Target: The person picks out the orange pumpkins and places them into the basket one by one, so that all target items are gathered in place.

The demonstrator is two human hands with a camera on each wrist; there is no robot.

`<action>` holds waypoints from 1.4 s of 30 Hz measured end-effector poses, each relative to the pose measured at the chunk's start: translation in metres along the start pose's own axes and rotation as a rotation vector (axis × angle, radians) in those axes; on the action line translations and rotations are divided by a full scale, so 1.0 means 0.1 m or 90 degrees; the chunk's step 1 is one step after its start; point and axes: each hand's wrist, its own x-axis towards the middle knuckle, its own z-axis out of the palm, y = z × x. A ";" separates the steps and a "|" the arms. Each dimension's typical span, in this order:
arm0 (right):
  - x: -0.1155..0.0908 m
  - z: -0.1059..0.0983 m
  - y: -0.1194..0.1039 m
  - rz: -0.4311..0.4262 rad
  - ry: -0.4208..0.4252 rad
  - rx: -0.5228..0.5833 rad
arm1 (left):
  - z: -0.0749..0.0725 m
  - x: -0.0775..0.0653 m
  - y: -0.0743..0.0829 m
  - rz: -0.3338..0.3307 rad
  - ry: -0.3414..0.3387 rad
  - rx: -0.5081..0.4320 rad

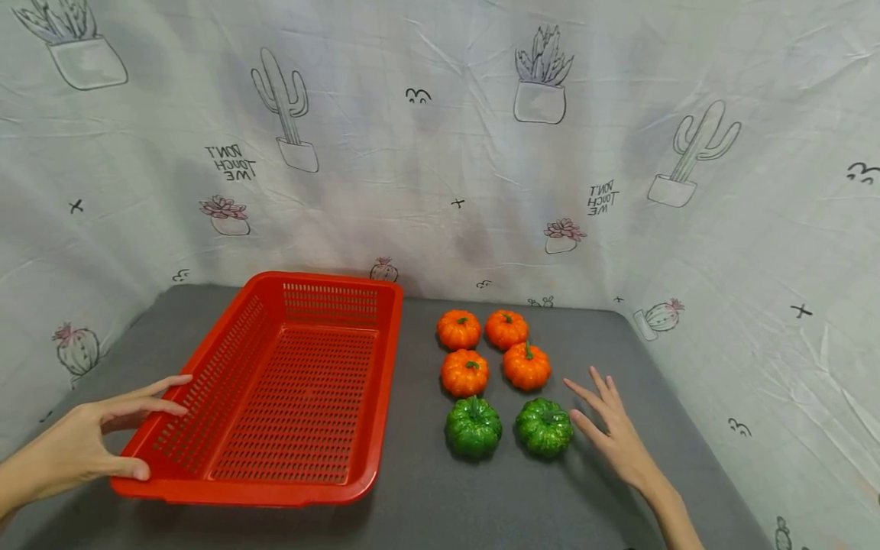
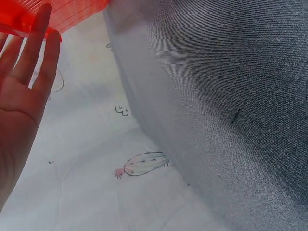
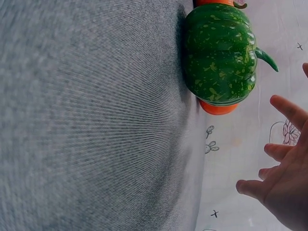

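My left hand [image 1: 89, 435] is at the left side of a red plastic basket [image 1: 388, 397]. Its fingers reach over the side rim, mostly straight, and the thumb lies at the near left corner. In the left wrist view, the extended fingers [image 2: 45, 67] overlap the red basket wall [image 2: 77, 12]. My right hand [image 1: 615, 439] is spread and holds nothing, just right of a green pumpkin [image 1: 544, 428]. A second green pumpkin [image 1: 473, 428] sits to the left of that one. In the right wrist view, a speckled green pumpkin [image 3: 219, 55] with a curved stem stands beyond the spread fingers.
Several small orange pumpkins [image 1: 464, 373] are grouped behind the green ones, right of the basket. Grey cloth [image 1: 440, 496] covers the table. A white curtain [image 1: 467, 153] printed with cacti encloses the back and sides.
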 end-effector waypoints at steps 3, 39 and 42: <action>0.00 -0.01 0.00 0.002 -0.007 0.005 | 0.00 0.01 0.02 0.010 -0.008 -0.025; 0.17 -0.08 0.28 -0.006 -0.210 0.276 | -0.02 -0.04 -0.01 0.013 -0.028 -0.127; 0.21 -0.13 0.33 -0.002 -0.213 0.292 | -0.02 -0.04 -0.01 0.010 -0.028 -0.130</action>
